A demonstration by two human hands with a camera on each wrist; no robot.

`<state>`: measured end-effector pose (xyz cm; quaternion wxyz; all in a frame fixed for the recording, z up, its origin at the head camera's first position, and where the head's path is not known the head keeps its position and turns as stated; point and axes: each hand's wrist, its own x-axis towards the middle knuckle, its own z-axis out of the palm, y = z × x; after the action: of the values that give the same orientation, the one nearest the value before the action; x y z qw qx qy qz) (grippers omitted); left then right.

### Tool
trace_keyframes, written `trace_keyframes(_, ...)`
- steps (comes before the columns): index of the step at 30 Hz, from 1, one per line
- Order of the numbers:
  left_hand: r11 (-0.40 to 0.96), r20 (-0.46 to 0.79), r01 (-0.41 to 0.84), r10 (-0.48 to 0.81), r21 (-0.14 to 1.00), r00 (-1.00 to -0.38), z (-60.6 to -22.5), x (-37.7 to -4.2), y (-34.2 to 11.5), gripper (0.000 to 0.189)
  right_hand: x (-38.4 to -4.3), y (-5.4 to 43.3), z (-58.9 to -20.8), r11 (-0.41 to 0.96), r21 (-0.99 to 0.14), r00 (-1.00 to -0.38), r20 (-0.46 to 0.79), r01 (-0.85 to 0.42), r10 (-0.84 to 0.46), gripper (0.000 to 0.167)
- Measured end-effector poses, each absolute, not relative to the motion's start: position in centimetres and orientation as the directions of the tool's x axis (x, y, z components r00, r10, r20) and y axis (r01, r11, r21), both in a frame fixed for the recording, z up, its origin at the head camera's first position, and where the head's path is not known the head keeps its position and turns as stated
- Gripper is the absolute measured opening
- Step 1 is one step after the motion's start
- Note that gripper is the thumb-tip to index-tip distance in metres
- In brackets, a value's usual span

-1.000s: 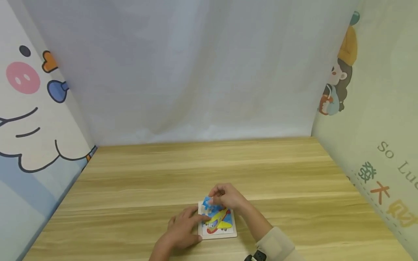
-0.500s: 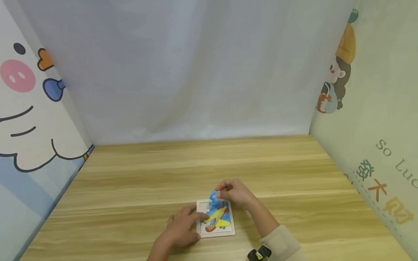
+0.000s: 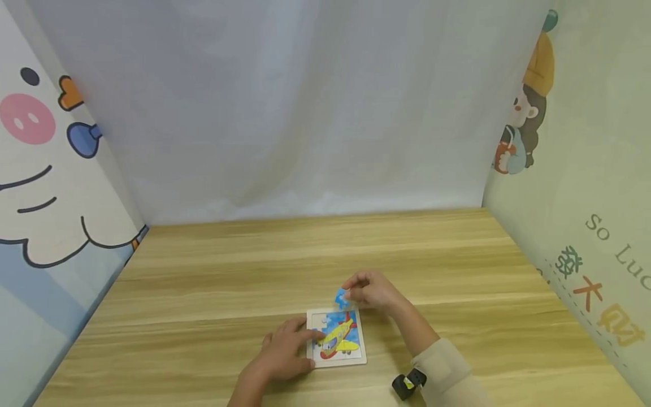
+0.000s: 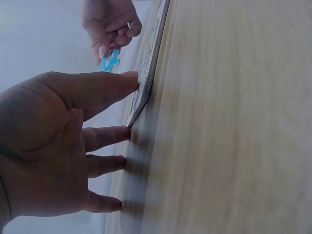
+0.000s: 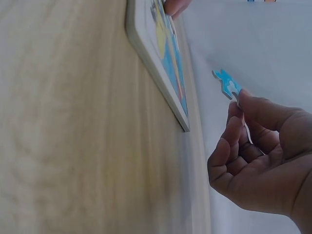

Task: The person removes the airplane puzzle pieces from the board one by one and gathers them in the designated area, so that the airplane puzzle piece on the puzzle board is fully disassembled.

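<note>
Airplane puzzle (image 3: 339,338) is sitting flat on the wood-look counter (image 3: 244,271), about midway between the left and right edges and well away from the back edge. It's a yellow plane with red bits on a blue sky, inside a pale frame (image 3: 363,350), and the far-left corner of the picture shows a bare pale patch.

The right hand (image 3: 373,291) is up in the air just past the frame's far side, its grip pinching a little blue puzzle piece (image 5: 225,84) with a white blotch on it, thumb against fingers. The piece is clear of the board, knobs sticking out.

Left hand (image 3: 285,353) is at the frame's left side, grip spread, fingers pretty straight: index finger out over the picture, thumb at the frame's near-left corner, the others beside it. Beige sleeve (image 3: 445,367) on the right arm, with a black gadget (image 3: 408,384) by it.

White cloth (image 3: 315,113) hangs behind the back edge, and there's a cartoon panel (image 3: 51,237) along the left edge and another printed panel (image 3: 574,158) along the right.
</note>
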<state>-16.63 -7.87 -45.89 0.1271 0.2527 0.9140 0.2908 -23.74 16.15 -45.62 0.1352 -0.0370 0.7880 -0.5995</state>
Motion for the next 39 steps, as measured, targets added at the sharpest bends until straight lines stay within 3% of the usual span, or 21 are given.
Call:
trace_keyframes(11,0.690,-0.091,0.374,0.537,0.620,-0.839,-45.1,-15.8,-7.2,0.048,-24.6,17.4,-45.1,0.357,-0.933,-0.965,-0.125,0.036,-0.229,0.014)
trace_keyframes(19,0.697,-0.083,0.388,0.539,0.603,-0.838,-45.1,-15.1,-6.1,0.050,-25.3,18.2,-45.6,0.327,-0.940,-0.968,-0.166,0.099,-0.185,0.015)
trace_keyframes(39,0.709,-0.151,0.462,0.617,0.532,-0.773,-44.9,-13.4,-3.4,0.058,-28.0,19.1,-46.0,0.346,-0.931,-0.976,-0.172,0.117,-0.134,0.014)
